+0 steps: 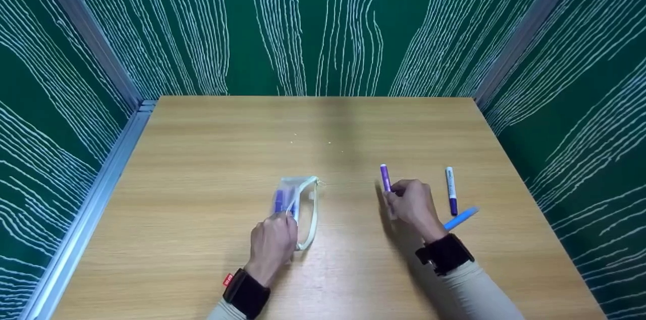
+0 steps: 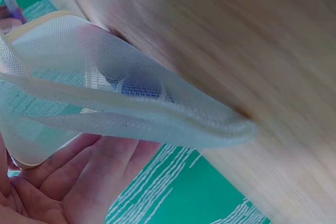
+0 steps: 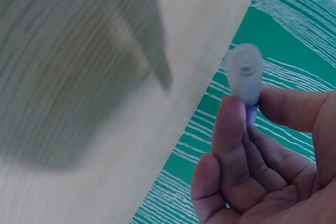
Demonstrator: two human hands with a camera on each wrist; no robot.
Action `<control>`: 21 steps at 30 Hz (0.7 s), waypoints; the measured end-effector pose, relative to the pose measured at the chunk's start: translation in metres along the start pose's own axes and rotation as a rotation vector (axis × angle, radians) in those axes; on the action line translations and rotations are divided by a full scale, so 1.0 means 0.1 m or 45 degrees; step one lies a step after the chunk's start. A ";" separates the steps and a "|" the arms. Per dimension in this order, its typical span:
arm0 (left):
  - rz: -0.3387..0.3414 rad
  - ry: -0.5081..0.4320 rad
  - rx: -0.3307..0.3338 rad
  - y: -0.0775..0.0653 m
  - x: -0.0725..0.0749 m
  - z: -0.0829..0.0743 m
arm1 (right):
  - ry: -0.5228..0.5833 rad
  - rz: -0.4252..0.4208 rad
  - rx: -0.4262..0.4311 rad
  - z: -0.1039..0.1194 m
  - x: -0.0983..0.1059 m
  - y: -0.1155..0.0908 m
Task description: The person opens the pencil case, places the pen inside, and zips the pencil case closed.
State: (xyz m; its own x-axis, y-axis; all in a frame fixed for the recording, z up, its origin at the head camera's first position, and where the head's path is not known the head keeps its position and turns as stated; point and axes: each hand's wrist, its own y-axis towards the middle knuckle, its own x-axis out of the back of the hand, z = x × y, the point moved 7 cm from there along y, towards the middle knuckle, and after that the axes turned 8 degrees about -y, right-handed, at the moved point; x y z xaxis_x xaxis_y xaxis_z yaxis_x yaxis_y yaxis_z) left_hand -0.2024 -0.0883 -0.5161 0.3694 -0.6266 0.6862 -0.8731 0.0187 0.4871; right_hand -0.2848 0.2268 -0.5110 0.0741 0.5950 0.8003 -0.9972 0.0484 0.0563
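A see-through mesh pouch (image 1: 314,219) with a pale zipper edge lies left of centre, its mouth gaping to the right. My left hand (image 1: 274,242) grips its near side; in the left wrist view the mesh (image 2: 58,93) spreads above the curled fingers. Inside the pouch shows a blue-purple object (image 1: 278,201), blurred by the mesh. To the right, my right hand (image 1: 415,205) pinches a purple marker (image 1: 385,176) between thumb and fingers, holding it tilted above the table. The right wrist view has the marker's pale end (image 3: 244,72) sticking out past the fingertips.
Right of my right hand lies a white marker (image 1: 450,183) with a dark purple cap. A blue marker (image 1: 462,218) lies slantwise below it, partly behind the right wrist. Small specks dot the wooden table (image 1: 227,133). Green panels (image 1: 333,27) with white wavy lines surround the table.
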 end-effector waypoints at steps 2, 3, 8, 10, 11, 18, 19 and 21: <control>0.003 -0.009 0.004 0.00 0.00 0.00 | 0.036 0.010 -0.014 0.03 -0.03 -0.02; 0.004 -0.013 0.003 0.00 0.00 0.00 | 0.040 0.010 -0.014 0.04 -0.05 -0.02; 0.024 -0.025 0.015 0.00 -0.01 0.01 | 0.040 0.013 -0.018 0.10 -0.11 -0.05; 0.035 -0.028 0.024 -0.01 -0.01 0.01 | 0.047 0.018 -0.019 0.12 -0.13 -0.06; 0.038 -0.031 0.027 -0.01 -0.01 0.01 | 0.045 0.020 -0.014 0.14 -0.14 -0.07; -0.049 0.026 -0.043 0.00 0.02 -0.02 | 0.063 0.026 -0.020 0.22 -0.19 -0.10; -0.053 0.024 -0.046 0.00 0.02 -0.02 | 0.073 0.031 -0.029 0.23 -0.20 -0.10; -0.056 0.016 -0.044 0.00 0.02 -0.02 | 0.099 0.044 -0.033 0.25 -0.22 -0.12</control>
State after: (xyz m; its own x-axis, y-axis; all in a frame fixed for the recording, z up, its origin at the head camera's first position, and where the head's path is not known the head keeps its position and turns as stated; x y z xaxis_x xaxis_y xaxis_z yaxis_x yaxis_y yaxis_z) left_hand -0.2014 -0.0881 -0.5137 0.4117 -0.6175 0.6703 -0.8444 0.0183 0.5354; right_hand -0.2747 0.1928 -0.5146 0.0410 0.6572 0.7526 -0.9988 0.0472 0.0131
